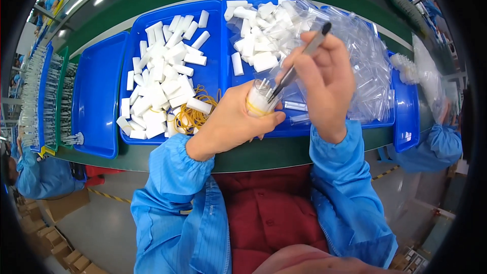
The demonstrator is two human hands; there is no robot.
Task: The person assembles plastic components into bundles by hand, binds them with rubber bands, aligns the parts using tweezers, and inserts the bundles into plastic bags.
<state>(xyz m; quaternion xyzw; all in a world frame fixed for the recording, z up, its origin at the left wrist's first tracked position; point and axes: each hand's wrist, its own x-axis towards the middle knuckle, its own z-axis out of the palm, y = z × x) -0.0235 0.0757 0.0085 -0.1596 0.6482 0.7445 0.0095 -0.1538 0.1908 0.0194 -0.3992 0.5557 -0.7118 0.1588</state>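
My left hand (228, 122) is closed round a short white cylinder (258, 105), with a yellow rubber band about it and thin white rods showing at its top. In my right hand (328, 83) is a pair of dark-tipped tweezers (308, 50), slanting down so the tips meet the top of the cylinder. Whether the tips grip a rod is too small to tell. Left of my left hand, yellow rubber bands (192, 117) lie beside white foam blocks (165, 73). More white blocks (261, 20) and clear plastic tubes (362, 71) lie beyond and around my right hand.
Blue trays (223, 45) hold the blocks and tubes on a green table (243, 160). Another blue tray (96, 101) stands at the left, near racks of small white parts (38, 96). A narrow blue tray (406, 122) is at the right. Co-workers in blue sleeves (436, 144) sit either side.
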